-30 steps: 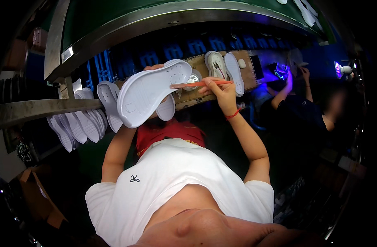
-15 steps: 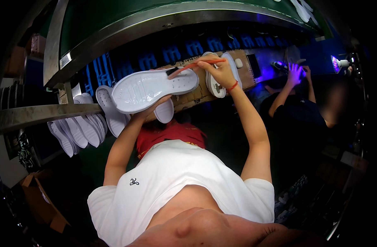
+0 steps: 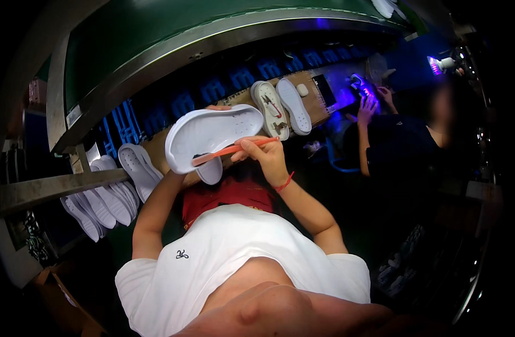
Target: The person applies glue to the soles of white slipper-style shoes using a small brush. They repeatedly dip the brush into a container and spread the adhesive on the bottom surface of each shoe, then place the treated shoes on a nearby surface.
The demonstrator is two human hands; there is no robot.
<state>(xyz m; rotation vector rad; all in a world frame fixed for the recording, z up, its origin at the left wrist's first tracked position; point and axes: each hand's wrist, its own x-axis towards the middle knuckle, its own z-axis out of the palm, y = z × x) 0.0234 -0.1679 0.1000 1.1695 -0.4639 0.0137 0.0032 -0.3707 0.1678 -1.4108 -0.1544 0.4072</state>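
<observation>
My two hands are apart, each one closed on its own object. My left hand (image 3: 217,107) grips the large white sole (image 3: 215,132) from below and behind; I see only some fingers at its far rim. The sole is tilted toward me, above the left part of the table (image 3: 319,112). My right hand (image 3: 266,155) pinches the orange brush (image 3: 234,150), whose dark tip is at the near rim of the wide left end.

To coat this edge well, I think I should lay the bristles flat and pull along the rim with light pressure — not across it, because liquid could run over the outer wall. The left fingers should hold firmly, but outside the hollow. I must also mind the smaller sole piece (image 3: 213,172) just below — a drip could mark it.
</observation>
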